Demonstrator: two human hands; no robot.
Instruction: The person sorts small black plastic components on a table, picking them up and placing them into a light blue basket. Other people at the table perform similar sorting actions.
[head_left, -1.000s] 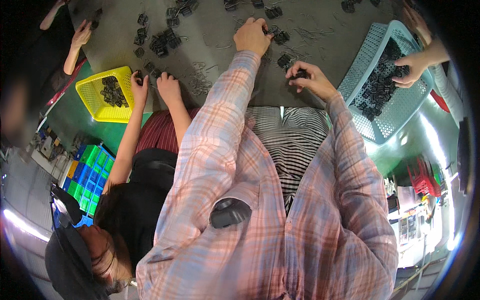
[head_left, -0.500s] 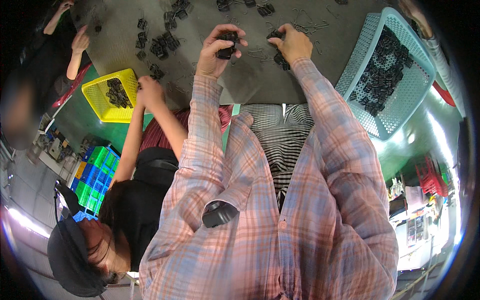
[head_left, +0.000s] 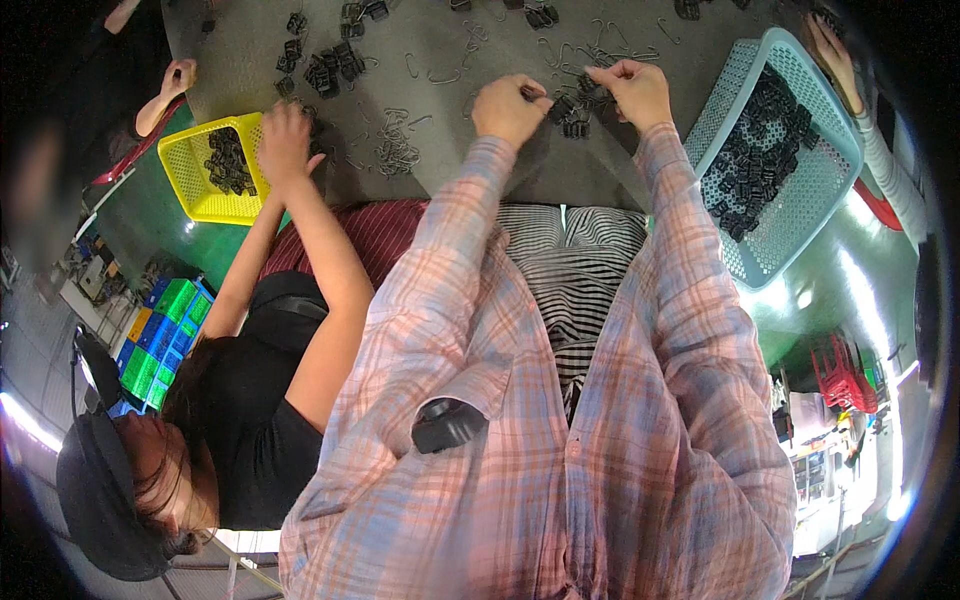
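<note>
My left hand [head_left: 512,110] is over the grey table, its thumb and fingers curled together. Whatever it holds, if anything, is hidden. To its right, my right hand [head_left: 640,92] has thumb and forefinger pinched together; what lies between them is too small to make out. Small black clip-like pieces [head_left: 574,122] rest on the table between my two hands, close to the fingertips. Just beyond them, thin wire hooks [head_left: 610,50] lie scattered.
A light-blue basket [head_left: 735,100] of black pieces stands at the right, another person's hand [head_left: 832,62] by its far rim. A yellow basket [head_left: 205,212] is at the left, beside a neighbour's hand [head_left: 287,145]. Wire hooks [head_left: 398,150] and black pieces [head_left: 325,75] lie on the table.
My left hand has moved right and down, and the black pieces it held no longer show in it. My right hand has shifted right. The neighbour's hand has opened beside the yellow basket.
</note>
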